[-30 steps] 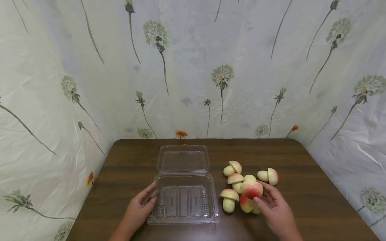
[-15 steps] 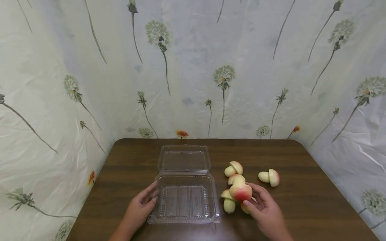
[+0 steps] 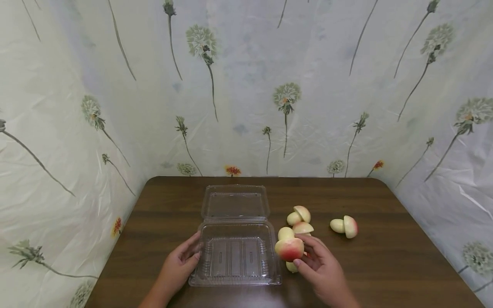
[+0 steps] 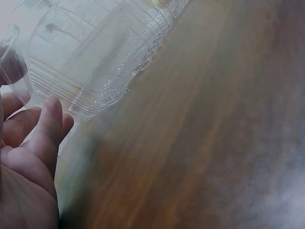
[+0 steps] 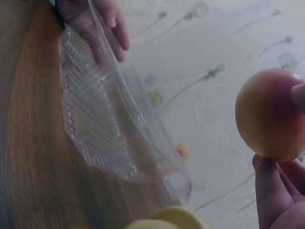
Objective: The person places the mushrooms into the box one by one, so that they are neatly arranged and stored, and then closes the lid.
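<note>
A clear plastic clamshell container [image 3: 235, 256] lies with its lid [image 3: 235, 204] folded back, away from the person. My left hand [image 3: 175, 267] holds its left rim; the left wrist view has thumb and fingers at the edge of the container [image 4: 95, 52]. Between right thumb and fingers, my right hand [image 3: 321, 267] pinches a pale yellow mushroom with a red-tinted cap [image 3: 289, 249], stem pointing away. That mushroom overlaps the container's right rim in the head view. In the right wrist view the held mushroom [image 5: 264, 114] shows cap-on, well above the table.
Two similar mushrooms [image 3: 298, 216] lie close together behind the right hand. Another mushroom [image 3: 291, 267] is mostly hidden under the held one. A separate mushroom [image 3: 344, 226] lies farther right on the brown wooden table [image 3: 385, 265]. A flower-print sheet [image 3: 246, 107] hangs around the table.
My right hand has carried the mushroom leftward, from over the other mushrooms to the container's right rim. My left hand stays on the container.
</note>
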{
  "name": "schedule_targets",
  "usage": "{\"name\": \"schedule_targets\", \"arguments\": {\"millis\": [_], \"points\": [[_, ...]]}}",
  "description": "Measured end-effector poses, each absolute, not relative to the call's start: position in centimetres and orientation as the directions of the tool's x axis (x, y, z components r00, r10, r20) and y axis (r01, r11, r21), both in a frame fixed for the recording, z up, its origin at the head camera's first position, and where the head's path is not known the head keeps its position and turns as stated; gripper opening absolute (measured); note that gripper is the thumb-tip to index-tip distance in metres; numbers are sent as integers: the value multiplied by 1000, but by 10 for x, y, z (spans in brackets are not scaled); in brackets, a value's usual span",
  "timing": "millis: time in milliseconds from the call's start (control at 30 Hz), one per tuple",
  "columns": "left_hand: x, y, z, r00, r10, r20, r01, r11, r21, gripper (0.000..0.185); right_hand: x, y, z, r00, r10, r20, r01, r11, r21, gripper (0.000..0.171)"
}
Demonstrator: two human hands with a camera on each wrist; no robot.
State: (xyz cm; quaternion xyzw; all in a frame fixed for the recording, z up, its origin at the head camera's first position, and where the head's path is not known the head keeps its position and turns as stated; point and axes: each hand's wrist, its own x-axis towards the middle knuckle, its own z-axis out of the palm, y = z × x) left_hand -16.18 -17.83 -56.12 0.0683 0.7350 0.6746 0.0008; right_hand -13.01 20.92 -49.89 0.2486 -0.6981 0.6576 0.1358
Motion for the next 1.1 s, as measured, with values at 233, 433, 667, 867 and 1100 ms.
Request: {"name": "schedule_targets", "arguments": {"millis": [233,433,667,867,1100], "points": [[-162,-179,-559,-993,95,76,84,90,992,56,-134,198,-497,-831,-227,507,-518,-15,-855,53],[-162,-180,-561,-991,98,95,105,99,990,56,-137,191,-499,-853,-257,454,-484,66,-873,52],[-162,-182,-566,-982,117,145,157,97,983,56,-140,183,-502,-849,-303,434,-482,104,-870,52],[-163,-182,-565,-985,112,135,147,110,983,56,-143,174,-502,-850,-322,417,-474,122,-872,50],[-163,-182,-563,-987,114,115,127,107,986,55,-145,164,-502,-828,-379,413,-481,101,-871,50]]}}
